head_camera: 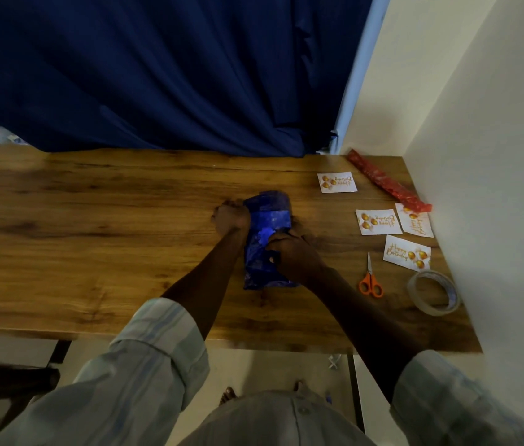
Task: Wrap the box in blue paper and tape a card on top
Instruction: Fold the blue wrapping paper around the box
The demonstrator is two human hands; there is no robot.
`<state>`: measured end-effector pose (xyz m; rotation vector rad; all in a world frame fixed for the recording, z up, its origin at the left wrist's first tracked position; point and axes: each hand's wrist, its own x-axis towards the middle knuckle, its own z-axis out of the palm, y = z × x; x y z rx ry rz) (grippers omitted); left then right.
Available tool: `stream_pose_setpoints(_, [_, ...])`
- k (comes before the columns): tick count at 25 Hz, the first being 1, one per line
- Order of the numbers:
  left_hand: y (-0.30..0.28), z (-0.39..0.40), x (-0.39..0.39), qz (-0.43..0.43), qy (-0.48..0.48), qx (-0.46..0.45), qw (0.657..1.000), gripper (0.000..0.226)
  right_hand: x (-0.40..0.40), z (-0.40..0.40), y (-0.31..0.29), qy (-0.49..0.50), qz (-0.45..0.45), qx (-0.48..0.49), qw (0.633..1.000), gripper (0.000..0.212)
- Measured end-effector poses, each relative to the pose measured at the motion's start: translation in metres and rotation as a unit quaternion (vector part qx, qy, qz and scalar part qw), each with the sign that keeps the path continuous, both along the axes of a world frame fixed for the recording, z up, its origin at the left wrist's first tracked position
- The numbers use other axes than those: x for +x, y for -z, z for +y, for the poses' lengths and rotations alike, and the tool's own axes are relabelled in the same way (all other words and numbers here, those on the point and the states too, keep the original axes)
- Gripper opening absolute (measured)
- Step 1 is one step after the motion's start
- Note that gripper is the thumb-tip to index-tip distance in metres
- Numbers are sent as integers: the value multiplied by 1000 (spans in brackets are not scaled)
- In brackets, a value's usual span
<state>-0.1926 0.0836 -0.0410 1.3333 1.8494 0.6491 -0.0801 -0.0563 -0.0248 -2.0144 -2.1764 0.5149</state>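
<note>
Table (93, 220): wood | curtain (157, 75): navy, behind | wall (495, 156): white, right

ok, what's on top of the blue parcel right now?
Both hands: the left hand grips the blue parcel at its far left edge, the right hand presses the paper nearer the person. No card shows on it; the paper under the hands is hidden.

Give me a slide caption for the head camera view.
Both hands, left and right, press blue paper around the box; cards, scissors, tape wait.
</note>
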Motion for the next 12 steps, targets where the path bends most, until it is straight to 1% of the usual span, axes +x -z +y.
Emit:
stream_pose_setpoints(2, [-7,-21,-4,-65,5,73,995,32,1,-1,-2,1,-3,7,1000,35])
stream_pose_setpoints(3, [-7,-33,-8,-85,25,104,991,28,2,-1,-4,3,-11,7,1000,34])
stream_pose_setpoints(5, [3,-54,-19,-65,69,159,983,25,5,-2,-7,12,-6,10,1000,33])
stream_pose_setpoints(6, [10,-63,-25,-56,82,169,981,23,7,-2,-8,16,13,13,1000,32])
stream_pose_setpoints(8, [18,-77,-35,-80,93,153,981,21,12,-5,-7,22,59,26,998,33])
stream_pose_setpoints(10, [20,-84,-41,-112,109,121,980,29,14,-10,-3,24,94,49,994,38])
stream_pose_setpoints(12, [17,-85,-45,-129,133,105,977,37,14,-13,3,38,99,76,991,43])
